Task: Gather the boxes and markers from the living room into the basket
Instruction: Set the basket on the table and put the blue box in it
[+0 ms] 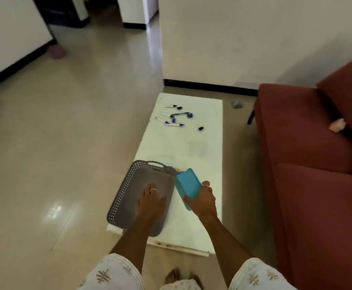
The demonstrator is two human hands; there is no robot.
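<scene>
- A grey basket (141,197) is set on the near end of the white table (192,147); the left hand (150,203) is laid flat inside it, fingers straight and slightly spread.
- A teal box (187,186) is gripped by the right hand (202,200), fingers curled round it, just beside the basket's right rim.
- Markers (172,117) are scattered on the table's far end, well apart from the basket.

Single head-worn wide-angle view, forward and steeply down, close above the white table (202,164).
</scene>
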